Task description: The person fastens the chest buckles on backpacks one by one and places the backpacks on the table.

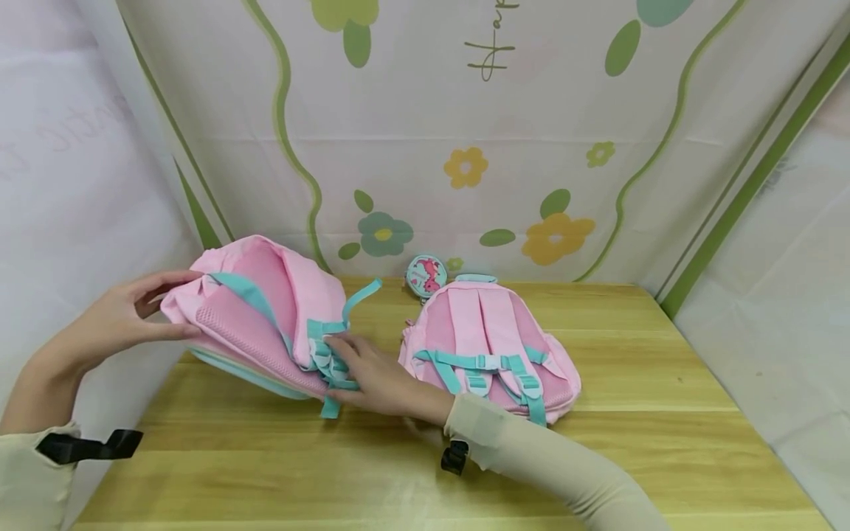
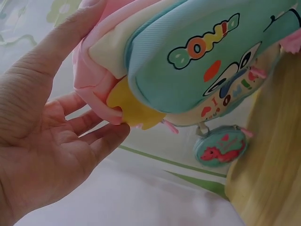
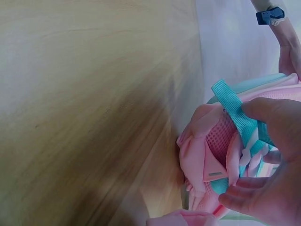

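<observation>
A pink backpack [image 1: 242,339] is held tilted at the left of the table, its mesh back and turquoise straps facing up in the head view. My left hand [image 1: 116,313] grips its left side between thumb and fingers. Around the turquoise webbing and white buckles at its right end, my right hand [image 1: 381,380] closes, thumb on a strap [image 3: 235,110] in the right wrist view. The left wrist view shows its mint front pocket [image 2: 183,52] with colourful lettering, and a round mint pouch [image 2: 221,147] with a pink dinosaur hanging from it.
A second pink backpack [image 1: 474,317] lies straps-up right of centre, its chest strap buckled. Another round dinosaur pouch [image 1: 426,276] sits at its top left. The wooden table [image 1: 664,442] ends at a flower-printed backdrop [image 1: 412,162], with white fabric at both sides.
</observation>
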Tool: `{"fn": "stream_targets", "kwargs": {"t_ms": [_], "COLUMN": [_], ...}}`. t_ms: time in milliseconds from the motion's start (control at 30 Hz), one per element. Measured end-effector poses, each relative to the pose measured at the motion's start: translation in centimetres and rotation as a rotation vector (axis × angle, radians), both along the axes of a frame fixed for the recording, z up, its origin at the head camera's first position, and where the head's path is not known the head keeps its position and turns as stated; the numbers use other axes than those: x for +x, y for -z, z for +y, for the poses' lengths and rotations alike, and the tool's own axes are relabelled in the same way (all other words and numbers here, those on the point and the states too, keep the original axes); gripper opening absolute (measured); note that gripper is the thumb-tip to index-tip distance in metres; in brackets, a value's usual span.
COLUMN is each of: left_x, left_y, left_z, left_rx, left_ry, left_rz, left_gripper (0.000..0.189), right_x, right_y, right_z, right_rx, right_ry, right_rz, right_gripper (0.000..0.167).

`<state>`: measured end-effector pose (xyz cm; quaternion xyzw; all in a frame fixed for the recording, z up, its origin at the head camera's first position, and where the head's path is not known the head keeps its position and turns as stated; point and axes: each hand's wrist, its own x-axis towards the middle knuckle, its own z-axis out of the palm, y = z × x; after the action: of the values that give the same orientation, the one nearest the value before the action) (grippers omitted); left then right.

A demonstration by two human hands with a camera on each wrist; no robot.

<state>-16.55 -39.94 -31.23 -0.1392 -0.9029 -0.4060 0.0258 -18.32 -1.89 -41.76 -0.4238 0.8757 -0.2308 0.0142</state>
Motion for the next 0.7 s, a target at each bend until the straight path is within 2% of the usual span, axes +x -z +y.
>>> {"fn": "stream_targets", "kwargs": {"t_ms": [233,467,700], "left_x": [-0.2,-0.4,-0.5], "left_y": [0.5,1.5,3.0], "left_z": [0.0,-0.1,0.1], "left_rx": [-0.036,-0.059,-0.045], "left_ry": [0.006,0.018,0.090], "left_rz": [-0.035,-0.068,-0.089], "left_gripper": [0.074,0.074,0.072], "right_x": [-0.1,0.0,0.3], "right_y": [-0.1,-0.4,-0.6], "right_z": [0.3,0.9,1.6], "right_rx": [0.035,0.071,0.100], "right_ry": [0.008,0.020,0.033], "right_rz": [0.049,0.075,0.069], "right_gripper": [0.081,0.080,0.079]}}
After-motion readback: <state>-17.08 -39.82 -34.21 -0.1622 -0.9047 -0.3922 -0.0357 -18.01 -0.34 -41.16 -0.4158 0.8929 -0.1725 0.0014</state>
